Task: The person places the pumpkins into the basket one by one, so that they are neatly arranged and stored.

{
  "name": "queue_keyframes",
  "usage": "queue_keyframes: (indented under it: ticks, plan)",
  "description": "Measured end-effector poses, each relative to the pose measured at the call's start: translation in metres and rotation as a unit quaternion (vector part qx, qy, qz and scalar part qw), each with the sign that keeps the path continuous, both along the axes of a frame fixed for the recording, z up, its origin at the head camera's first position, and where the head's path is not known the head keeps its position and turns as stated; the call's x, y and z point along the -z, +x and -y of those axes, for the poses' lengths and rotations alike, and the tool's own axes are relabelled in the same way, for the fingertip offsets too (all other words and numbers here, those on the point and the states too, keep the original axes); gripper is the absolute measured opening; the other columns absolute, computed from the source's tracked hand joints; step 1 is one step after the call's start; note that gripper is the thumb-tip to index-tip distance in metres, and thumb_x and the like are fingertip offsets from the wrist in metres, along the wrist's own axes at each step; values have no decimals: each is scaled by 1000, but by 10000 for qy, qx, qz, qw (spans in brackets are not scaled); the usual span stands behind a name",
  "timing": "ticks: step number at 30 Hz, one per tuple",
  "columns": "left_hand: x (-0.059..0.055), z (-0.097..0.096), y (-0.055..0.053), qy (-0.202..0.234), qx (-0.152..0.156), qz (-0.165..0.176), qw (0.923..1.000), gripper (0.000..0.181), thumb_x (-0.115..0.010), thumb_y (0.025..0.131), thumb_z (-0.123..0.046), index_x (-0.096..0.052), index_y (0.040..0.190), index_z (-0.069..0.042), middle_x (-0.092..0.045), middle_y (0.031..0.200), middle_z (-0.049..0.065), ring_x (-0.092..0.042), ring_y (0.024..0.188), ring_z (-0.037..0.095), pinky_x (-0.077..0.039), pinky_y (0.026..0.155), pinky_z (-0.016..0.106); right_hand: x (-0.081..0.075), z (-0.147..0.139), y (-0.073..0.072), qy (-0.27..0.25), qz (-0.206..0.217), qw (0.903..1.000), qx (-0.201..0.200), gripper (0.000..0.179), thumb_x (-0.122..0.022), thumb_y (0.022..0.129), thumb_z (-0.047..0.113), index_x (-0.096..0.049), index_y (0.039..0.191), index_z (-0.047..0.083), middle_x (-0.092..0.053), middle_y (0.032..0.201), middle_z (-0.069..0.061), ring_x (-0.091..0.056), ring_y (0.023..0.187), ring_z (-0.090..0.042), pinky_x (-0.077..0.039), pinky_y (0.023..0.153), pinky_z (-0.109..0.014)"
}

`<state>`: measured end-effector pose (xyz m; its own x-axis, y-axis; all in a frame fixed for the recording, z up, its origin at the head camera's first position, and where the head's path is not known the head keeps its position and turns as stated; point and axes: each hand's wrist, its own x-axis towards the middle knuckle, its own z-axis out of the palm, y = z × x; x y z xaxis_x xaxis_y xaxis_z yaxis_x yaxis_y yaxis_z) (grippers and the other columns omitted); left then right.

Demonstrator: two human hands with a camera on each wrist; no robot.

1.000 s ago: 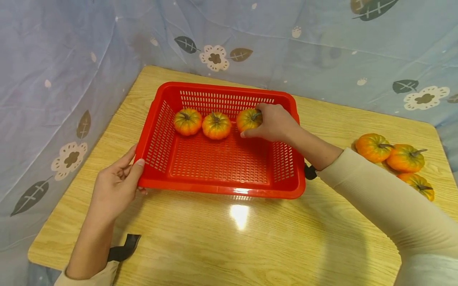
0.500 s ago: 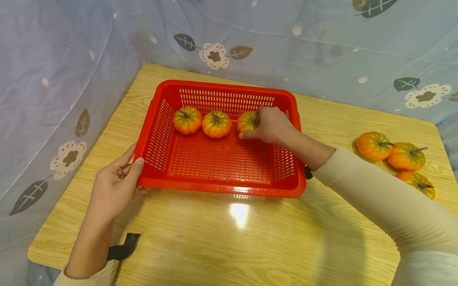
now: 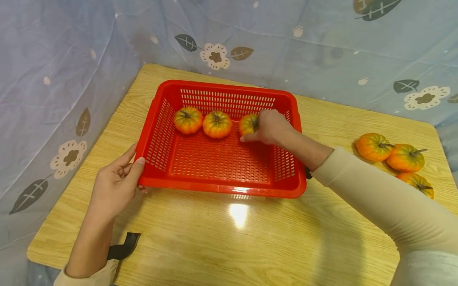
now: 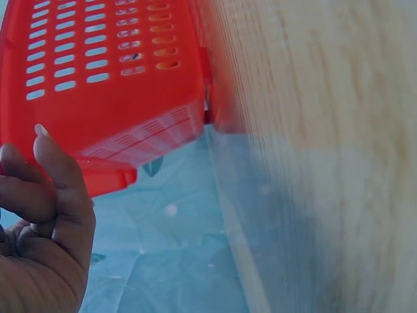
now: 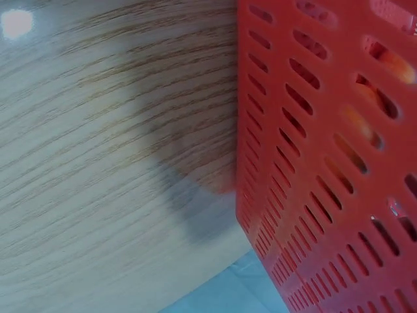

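A red slotted plastic basket [image 3: 220,188] stands on the table. My left hand [image 3: 116,186] pinches its near left corner, thumb over the rim and fingers below; in the left wrist view the curled fingers of this hand [image 4: 49,222] sit by the red basket wall [image 4: 117,98]. Inside, my right hand [image 3: 273,127] grips a small orange pumpkin [image 3: 247,124] from its right side, low over the basket floor. Two more pumpkins, one at far left [image 3: 188,120] and one beside it [image 3: 217,124], sit along the back wall. The right wrist view shows the basket's slotted side [image 5: 326,163], hiding that hand.
Three pumpkins lie grouped on the right of the wooden table [image 3: 214,246], one of them a rear pumpkin [image 3: 372,147]. A flowered cloth [image 3: 279,47] hangs behind and to the left. A black strap [image 3: 125,246] hangs at the left wrist.
My right hand has come down slightly with the pumpkin, toward the basket floor. The left hand keeps its hold on the corner, and the other pumpkins stay put.
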<state>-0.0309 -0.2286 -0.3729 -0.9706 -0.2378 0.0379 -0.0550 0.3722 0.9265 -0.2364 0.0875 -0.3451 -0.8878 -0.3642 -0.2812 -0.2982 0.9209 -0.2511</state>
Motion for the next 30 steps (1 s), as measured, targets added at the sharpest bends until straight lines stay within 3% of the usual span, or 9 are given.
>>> queue_keyframes:
  ticks: [7, 17, 21, 25, 28, 30]
  plan:
    - [0, 1, 0, -100, 19, 97, 9999, 51, -55, 106, -18, -42, 153, -4, -74, 84, -1, -59, 48, 18, -51, 44, 25, 3, 2, 6, 227, -143, 9996, -107, 68, -79, 81, 61, -55, 103, 0, -61, 83, -14, -61, 75, -28, -56, 68, -37]
    - [2, 2, 0, -79, 16, 226, 9997, 51, -55, 107, -21, -42, 154, -6, -74, 84, 0, -60, 49, 19, -49, 42, 25, 0, 0, 9, 365, -231, 9990, -85, 65, -78, 79, 65, -56, 88, 4, -59, 73, -11, -59, 68, -26, -52, 59, -34]
    - [2, 2, 0, -27, 12, 172, 9998, 51, -55, 106, -20, -42, 154, -5, -74, 84, -2, -60, 48, 18, -52, 45, 25, -14, -5, 13, 267, -370, 9990, 25, 81, -76, 80, 67, -58, 115, -4, -63, 85, -15, -64, 78, -31, -57, 67, -41]
    - [0, 2, 0, 20, -16, 151, 9999, 51, -56, 106, -20, -43, 153, -6, -74, 85, -2, -60, 49, 17, -54, 47, 27, -32, -19, 19, -390, -717, 9967, 3, 102, -75, 83, 64, -39, 150, -4, -65, 92, -18, -64, 85, -35, -55, 83, -50]
    - [0, 2, 0, -4, -31, 144, 9999, 50, -55, 106, -20, -44, 153, -6, -74, 86, -3, -61, 50, 17, -54, 47, 27, -45, -35, 26, -984, -1020, 9899, 61, 103, -73, 85, 63, -33, 157, 1, -67, 109, -22, -63, 94, -39, -51, 90, -55]
    - [-1, 2, -1, 0, -25, 148, 9999, 50, -55, 106, -20, -44, 153, -6, -74, 86, -3, -61, 50, 17, -54, 47, 27, -52, -48, 30, -1316, -1192, 9839, 215, 102, -73, 85, 64, -33, 159, 6, -62, 130, -22, -61, 107, -42, -49, 94, -58]
